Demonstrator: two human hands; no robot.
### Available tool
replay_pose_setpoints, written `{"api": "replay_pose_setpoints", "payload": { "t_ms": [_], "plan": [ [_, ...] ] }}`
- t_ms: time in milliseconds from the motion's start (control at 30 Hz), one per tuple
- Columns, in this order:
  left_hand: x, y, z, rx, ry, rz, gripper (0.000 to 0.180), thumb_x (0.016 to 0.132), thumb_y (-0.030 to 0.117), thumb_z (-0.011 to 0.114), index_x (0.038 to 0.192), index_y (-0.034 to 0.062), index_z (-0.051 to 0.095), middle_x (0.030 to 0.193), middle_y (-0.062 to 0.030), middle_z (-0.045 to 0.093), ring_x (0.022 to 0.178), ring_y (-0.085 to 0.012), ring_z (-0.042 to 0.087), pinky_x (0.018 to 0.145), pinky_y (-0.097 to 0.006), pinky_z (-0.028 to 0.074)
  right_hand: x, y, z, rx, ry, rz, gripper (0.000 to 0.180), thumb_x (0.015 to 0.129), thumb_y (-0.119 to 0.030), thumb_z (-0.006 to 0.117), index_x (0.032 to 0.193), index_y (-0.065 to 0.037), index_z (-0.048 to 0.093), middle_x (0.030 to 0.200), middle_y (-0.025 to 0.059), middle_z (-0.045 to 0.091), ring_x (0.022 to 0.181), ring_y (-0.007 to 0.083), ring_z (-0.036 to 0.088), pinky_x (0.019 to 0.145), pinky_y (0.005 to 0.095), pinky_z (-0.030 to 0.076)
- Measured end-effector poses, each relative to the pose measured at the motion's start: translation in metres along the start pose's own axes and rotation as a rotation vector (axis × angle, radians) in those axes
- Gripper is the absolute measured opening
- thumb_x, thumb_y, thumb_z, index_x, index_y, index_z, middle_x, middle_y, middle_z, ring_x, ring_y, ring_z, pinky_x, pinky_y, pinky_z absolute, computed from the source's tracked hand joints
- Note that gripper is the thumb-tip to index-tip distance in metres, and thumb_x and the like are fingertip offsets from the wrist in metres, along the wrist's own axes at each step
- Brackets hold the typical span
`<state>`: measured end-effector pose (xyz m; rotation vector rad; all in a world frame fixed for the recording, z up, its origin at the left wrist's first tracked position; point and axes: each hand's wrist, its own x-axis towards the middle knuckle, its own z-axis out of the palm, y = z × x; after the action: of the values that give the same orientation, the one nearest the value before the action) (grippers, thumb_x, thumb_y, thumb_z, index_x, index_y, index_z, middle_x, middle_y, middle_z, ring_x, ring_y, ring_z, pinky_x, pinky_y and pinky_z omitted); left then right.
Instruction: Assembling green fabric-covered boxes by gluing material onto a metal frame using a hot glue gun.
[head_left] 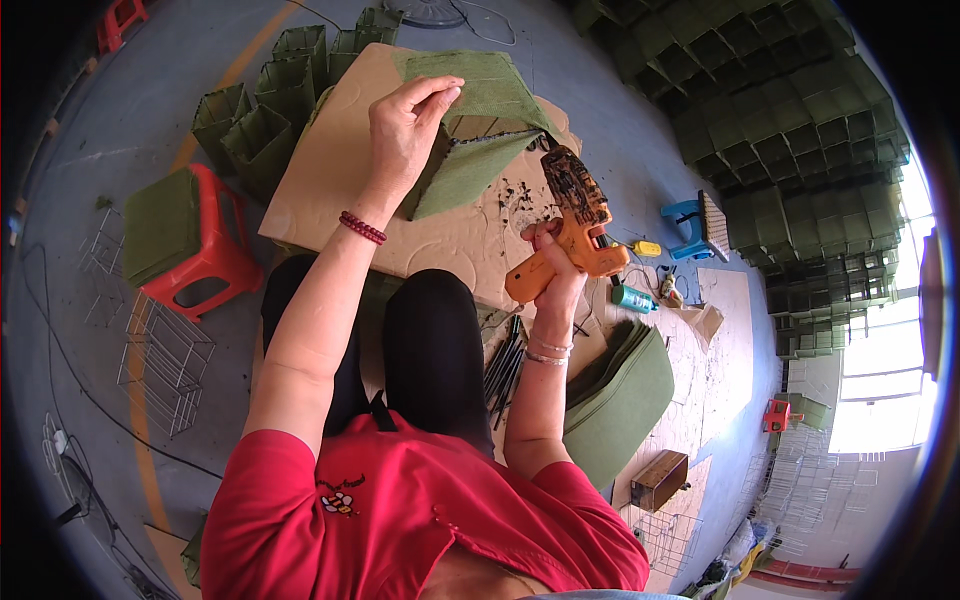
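Note:
My right hand [556,266] is wrapped round the grip of an orange hot glue gun [582,215], its front end smeared with dark residue. Over the far part of the work surface, my left hand [402,130] has thumb and forefinger pinched together; what they hold, if anything, is too small to make out. Beneath those fingertips spreads a green mesh-like panel [490,82]. It belongs to a green fabric piece [482,172] standing partly folded, with a dark bead along its upper edge. The glue gun is just right of this piece, apart from it.
Cardboard [335,185] covers the low work surface, spotted with dark drips. A red stool [215,245] stands left, green open boxes [255,140] beyond it. Dark sticks [503,365] and stacked green panels [630,385] lie right, near a teal bottle [634,298]. Green boxes [800,130] are piled far right.

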<state>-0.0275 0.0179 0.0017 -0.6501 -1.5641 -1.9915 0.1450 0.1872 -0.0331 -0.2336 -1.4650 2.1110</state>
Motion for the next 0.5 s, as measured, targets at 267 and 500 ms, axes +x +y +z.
{"api": "replay_pose_setpoints", "payload": {
  "t_ms": [267,500],
  "plan": [
    [-0.0003,-0.0017,-0.0003,0.020,-0.005,-0.011,0.010,0.086,0.006,0.066,0.095,0.0018,0.071,0.076,-0.0028,0.066,0.064,-0.0055,0.053,0.057,-0.021,0.043,-0.0041,0.0012,0.0016,0.008,-0.030,0.001,0.028,0.077,0.006,0.059,0.104,0.002,0.054,0.090,0.0089,0.056,0.084,0.0265,0.059,0.084,0.0397,0.047],
    [-0.0008,0.0018,0.0005,0.006,-0.003,-0.003,0.010,0.086,0.006,0.067,0.095,0.0025,0.071,0.077,-0.0023,0.067,0.064,-0.0051,0.053,0.058,-0.020,0.043,-0.0064,-0.0024,0.0064,0.019,-0.051,0.013,0.024,0.078,0.005,0.060,0.101,0.001,0.054,0.088,0.0076,0.056,0.084,0.0236,0.059,0.081,0.0359,0.046]
  ]
}}
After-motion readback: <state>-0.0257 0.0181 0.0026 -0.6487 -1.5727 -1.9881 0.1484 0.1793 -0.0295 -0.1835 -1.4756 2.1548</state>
